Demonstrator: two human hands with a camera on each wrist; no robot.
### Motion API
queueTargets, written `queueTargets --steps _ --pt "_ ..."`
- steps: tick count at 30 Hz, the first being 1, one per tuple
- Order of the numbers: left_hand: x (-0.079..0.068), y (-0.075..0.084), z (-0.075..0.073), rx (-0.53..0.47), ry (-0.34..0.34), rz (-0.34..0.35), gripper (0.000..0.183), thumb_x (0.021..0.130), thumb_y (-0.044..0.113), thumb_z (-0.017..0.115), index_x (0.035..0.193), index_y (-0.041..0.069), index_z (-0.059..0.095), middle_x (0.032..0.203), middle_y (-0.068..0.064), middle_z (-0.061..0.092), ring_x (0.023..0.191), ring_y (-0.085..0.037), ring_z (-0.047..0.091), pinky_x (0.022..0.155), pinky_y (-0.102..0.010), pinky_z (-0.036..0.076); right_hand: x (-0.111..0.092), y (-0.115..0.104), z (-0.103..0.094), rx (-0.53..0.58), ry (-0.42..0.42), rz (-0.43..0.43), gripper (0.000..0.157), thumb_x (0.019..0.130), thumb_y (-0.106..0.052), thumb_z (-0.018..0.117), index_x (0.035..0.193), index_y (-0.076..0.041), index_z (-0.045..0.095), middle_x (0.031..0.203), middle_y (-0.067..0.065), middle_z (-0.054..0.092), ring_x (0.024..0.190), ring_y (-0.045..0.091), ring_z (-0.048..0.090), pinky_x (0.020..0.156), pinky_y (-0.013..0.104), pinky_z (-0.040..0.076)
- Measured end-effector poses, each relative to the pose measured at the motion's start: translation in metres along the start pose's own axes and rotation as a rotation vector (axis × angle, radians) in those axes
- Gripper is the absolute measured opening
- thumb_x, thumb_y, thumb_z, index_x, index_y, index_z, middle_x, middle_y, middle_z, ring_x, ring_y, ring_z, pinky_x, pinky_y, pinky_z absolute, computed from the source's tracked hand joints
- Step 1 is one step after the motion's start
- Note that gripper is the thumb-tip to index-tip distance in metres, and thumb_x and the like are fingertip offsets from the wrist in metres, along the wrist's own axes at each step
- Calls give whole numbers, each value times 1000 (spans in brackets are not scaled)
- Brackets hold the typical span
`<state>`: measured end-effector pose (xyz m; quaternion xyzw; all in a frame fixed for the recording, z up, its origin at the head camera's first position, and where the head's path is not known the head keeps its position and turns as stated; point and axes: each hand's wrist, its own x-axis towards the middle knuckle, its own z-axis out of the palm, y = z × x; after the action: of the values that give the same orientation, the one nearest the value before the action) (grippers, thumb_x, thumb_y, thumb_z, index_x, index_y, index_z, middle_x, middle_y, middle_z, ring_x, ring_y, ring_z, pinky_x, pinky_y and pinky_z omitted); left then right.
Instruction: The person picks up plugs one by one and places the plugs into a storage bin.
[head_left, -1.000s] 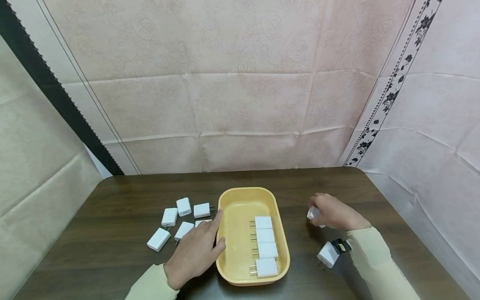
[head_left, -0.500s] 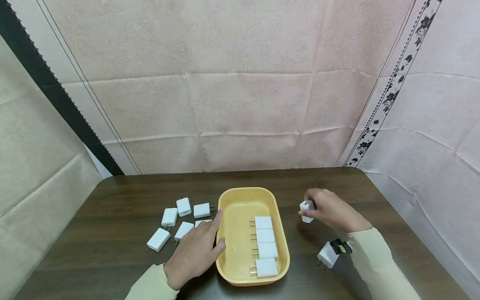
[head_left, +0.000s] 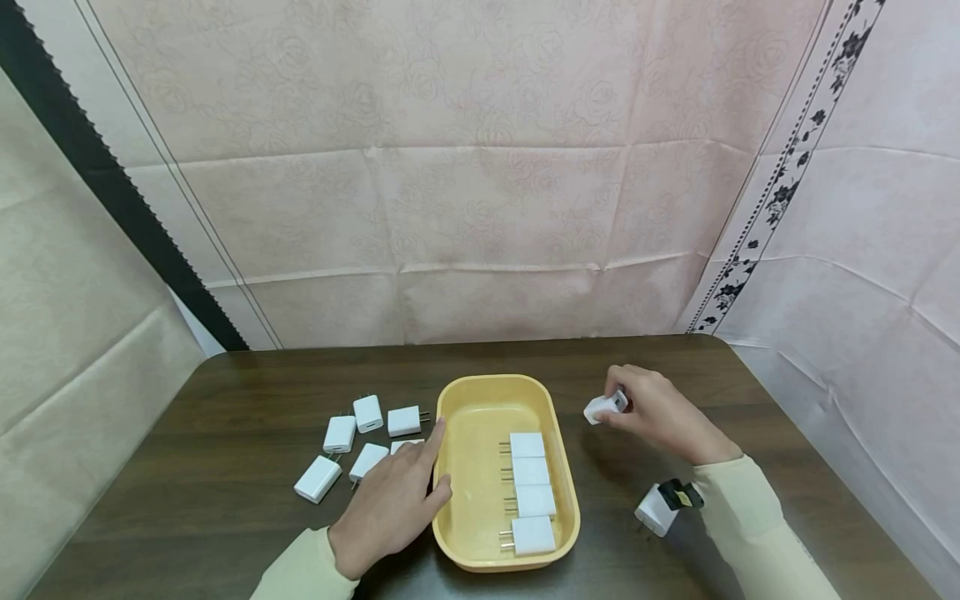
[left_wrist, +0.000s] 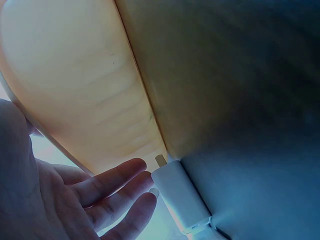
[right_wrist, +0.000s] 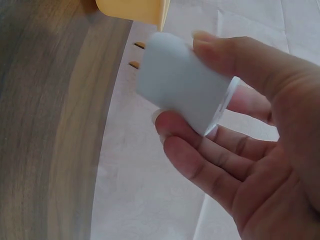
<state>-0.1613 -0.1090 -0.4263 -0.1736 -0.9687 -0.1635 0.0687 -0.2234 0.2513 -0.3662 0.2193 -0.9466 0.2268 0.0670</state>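
Observation:
My right hand (head_left: 667, 417) pinches a white charger plug (right_wrist: 180, 82) between thumb and fingers, raised over the table to the right of the yellow tray (head_left: 468, 387). In the right wrist view its two prongs point away from the palm. My left hand (head_left: 393, 504) rests against the tray's left rim, index finger straight and the other fingers loosely bent. In the left wrist view those fingers lie beside the tray wall, near a white charger (left_wrist: 181, 195) on the table. Inside the tray, several white chargers (head_left: 530, 472) stand in a column on the right, prongs facing left.
Left of the tray lie several loose white chargers (head_left: 317, 478) on the dark wooden table (head_left: 225, 425). Near my right wrist is a white cube-shaped charger (head_left: 657, 509) beside a black wrist mount (head_left: 682, 493). Light patterned cloth (head_left: 480, 208) hangs behind the table.
My right hand has lifted the charger plug and moved slightly left with it, turning it so it tilts toward the tray. The left hand and tray have stayed still.

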Motion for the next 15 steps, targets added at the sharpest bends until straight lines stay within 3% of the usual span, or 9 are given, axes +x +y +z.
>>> queueTargets --steps 6,15 --pt "0 0 0 2 1 -1 67 97 35 57 156 9 39 119 -10 70 104 -21 66 90 -45 52 2 1 3 -32 56 -31 34 79 -19 87 87 -14 54 78 -2 55 70 13 51 59 23 43" --pt "0 0 0 -2 -9 -4 68 98 37 56 157 9 37 119 -10 70 103 -21 66 90 -44 51 1 -3 6 -49 74 -52 32 80 -19 86 82 -16 53 82 -2 53 75 15 53 62 23 44"
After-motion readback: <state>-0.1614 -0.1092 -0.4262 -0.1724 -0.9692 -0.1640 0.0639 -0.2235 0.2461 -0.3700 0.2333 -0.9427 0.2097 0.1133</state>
